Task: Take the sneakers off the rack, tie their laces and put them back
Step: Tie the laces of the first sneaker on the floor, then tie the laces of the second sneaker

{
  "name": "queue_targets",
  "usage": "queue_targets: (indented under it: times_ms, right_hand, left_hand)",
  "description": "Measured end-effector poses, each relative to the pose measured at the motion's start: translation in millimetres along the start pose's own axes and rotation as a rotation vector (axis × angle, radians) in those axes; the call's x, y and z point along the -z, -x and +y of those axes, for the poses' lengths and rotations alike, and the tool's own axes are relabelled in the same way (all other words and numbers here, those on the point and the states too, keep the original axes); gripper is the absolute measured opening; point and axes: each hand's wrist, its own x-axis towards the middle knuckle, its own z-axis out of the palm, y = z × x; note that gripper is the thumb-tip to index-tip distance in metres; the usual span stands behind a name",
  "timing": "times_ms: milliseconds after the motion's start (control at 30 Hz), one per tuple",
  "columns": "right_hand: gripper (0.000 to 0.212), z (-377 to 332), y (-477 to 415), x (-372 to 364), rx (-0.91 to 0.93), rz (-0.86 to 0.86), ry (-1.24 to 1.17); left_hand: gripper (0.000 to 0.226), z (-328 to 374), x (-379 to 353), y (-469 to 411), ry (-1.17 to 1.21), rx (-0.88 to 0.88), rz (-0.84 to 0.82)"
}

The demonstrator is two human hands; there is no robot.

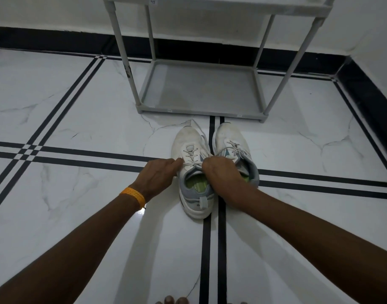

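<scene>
Two white and grey sneakers stand side by side on the floor, toes pointing at the rack. The left sneaker (pixel 191 150) has a green insole showing. The right sneaker (pixel 228 140) is partly hidden under my right forearm. My left hand (pixel 158 175) pinches a lace at the left side of the left sneaker's tongue. My right hand (pixel 221 172) is closed on the lace at the tongue's right side. A lace runs taut between both hands. The right sneaker's laces lie bunched on its tongue.
A grey shoe rack (pixel 199 110) stands just beyond the sneakers, its bottom shelf bare and an upper shelf (pixel 210 5) at the top edge. The floor is white marble with black stripes. A black skirting and wall run behind and to the right.
</scene>
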Motion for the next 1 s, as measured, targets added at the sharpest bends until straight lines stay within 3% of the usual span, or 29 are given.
queue_targets:
  times_ms: [367,467,567,667,767,867,1000]
  right_hand:
    - [0.018,-21,-36,-3,0.013,0.019,-0.216]
    - [0.024,-10,-37,-2,-0.040,0.024,-0.467]
    - [0.047,23,-21,13,-0.135,0.066,-0.731]
    - [0.043,71,-8,17,-0.179,0.139,-0.533]
    - [0.034,98,1,11,-0.132,-0.040,-0.351]
    - [0.027,110,10,5,-0.113,-0.023,-0.306]
    - [0.024,119,16,1,-0.163,0.021,-0.313]
  left_hand:
    - [0.024,-29,28,11,-0.112,0.164,-0.089]
    - [0.034,-17,54,-4,-0.090,0.288,-0.106]
    - [0.038,13,76,-27,0.080,0.355,0.030]
    - [0.027,58,78,-56,0.366,0.261,0.078]
    - [0.026,90,61,-78,0.607,0.208,-0.129]
    - [0.021,106,43,-90,0.618,0.184,-0.166]
    - [0.012,110,31,-99,0.648,0.277,-0.141]
